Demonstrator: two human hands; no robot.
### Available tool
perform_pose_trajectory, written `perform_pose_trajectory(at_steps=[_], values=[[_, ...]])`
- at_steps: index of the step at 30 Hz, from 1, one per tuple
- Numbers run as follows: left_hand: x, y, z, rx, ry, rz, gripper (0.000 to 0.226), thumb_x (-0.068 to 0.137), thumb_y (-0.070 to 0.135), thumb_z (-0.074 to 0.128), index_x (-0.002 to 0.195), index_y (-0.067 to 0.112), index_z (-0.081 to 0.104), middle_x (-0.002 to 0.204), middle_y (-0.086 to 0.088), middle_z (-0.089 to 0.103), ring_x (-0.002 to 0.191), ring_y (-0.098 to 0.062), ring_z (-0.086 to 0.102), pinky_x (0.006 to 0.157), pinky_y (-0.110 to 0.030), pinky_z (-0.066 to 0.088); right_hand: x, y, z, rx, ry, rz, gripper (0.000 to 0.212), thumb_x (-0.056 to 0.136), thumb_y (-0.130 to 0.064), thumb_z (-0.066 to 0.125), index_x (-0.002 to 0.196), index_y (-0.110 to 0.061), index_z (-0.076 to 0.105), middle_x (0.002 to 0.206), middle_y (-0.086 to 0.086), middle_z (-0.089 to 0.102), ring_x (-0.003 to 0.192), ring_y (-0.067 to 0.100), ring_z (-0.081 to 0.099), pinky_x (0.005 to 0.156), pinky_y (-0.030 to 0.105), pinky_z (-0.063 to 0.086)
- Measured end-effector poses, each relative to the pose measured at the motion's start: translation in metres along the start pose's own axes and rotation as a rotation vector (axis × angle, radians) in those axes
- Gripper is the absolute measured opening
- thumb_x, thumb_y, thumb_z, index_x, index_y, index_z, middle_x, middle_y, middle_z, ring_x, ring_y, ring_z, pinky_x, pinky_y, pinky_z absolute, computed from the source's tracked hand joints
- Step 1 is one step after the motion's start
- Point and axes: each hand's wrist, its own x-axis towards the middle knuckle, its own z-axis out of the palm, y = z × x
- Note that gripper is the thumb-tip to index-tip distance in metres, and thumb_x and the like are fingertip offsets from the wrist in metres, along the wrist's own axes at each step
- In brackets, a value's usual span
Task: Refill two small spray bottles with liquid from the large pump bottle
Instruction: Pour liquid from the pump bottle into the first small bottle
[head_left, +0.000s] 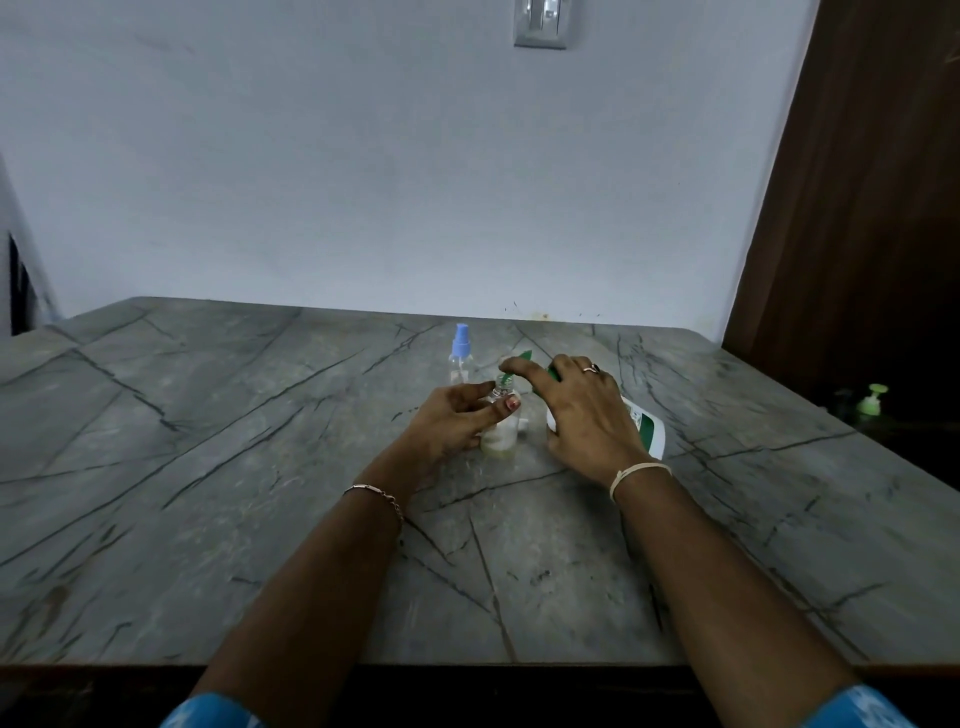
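My left hand grips a small clear bottle that stands uncapped on the grey stone table, with pale liquid in its lower part. My right hand holds the large white pump bottle, which is tilted to the left. Its green nozzle points over the small bottle's open neck, and my index finger lies along the pump head. A second small clear spray bottle with a blue spray cap stands upright just behind, apart from both hands.
A small white object, partly hidden, lies on the table between the two held bottles. A green-topped pump bottle stands in the dark area off the table's right side. A brown door rises at the right; a wall backs the table.
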Motion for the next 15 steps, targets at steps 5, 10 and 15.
perform_pose_trajectory(at_steps=[5,10,15], values=[[0.0003,-0.0001,0.0,-0.007,-0.01,0.002,0.046,0.08,0.027,0.073,0.121,0.009,0.062,0.099,-0.008,0.071,0.092,-0.02,0.068,0.088,-0.04,0.055,0.005,-0.0029,0.0036,0.016,0.022,0.023,0.072,0.075,-0.017,0.07,0.136,-0.036,0.036,0.114,0.006,0.052,0.111,0.027,0.048,0.094,0.042,0.04],[0.0001,0.0008,0.0008,-0.012,-0.013,0.003,0.038,0.084,0.02,0.069,0.12,0.008,0.061,0.074,0.008,0.069,0.066,-0.001,0.065,0.059,-0.017,0.051,0.0013,0.0023,0.0042,-0.005,0.027,-0.008,0.077,0.077,-0.017,0.068,0.142,-0.037,0.031,0.107,0.008,0.053,0.105,0.028,0.05,0.089,0.043,0.042],[-0.0008,0.0016,-0.0004,0.013,-0.012,0.002,0.053,0.082,0.026,0.071,0.129,0.008,0.055,0.102,-0.003,0.071,0.088,-0.01,0.069,0.076,-0.026,0.057,0.0011,0.0023,0.003,0.0,0.015,-0.003,0.079,0.076,-0.013,0.068,0.141,-0.037,0.031,0.107,0.008,0.053,0.106,0.028,0.05,0.089,0.043,0.042]])
